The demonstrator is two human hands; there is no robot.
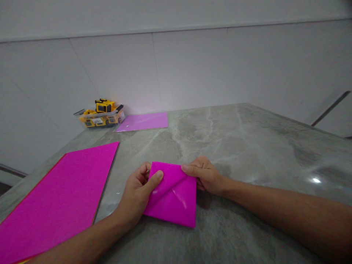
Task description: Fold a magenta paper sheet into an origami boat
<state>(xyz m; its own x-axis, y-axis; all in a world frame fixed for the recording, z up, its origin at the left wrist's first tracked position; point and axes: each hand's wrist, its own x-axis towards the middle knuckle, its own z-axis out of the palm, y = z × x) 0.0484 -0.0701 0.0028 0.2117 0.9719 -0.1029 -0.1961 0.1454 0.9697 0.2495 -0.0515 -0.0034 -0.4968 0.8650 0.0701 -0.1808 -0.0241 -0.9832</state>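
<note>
A folded square of glossy magenta paper is held up just over the table, with a diagonal crease and a smaller crease across its face. My left hand grips its left edge, thumb on the front and fingers curled behind. At the upper right corner, my right hand pinches the paper between thumb and bent fingers. The fingertips behind the paper are hidden. Left of my left hand lies a stack of large magenta sheets, with red showing along its edge.
The grey marbled table runs back to a white wall. Near its far left corner stands a clear plastic box of yellow toy vehicles. Beside the box lies a flat lilac sheet or pad.
</note>
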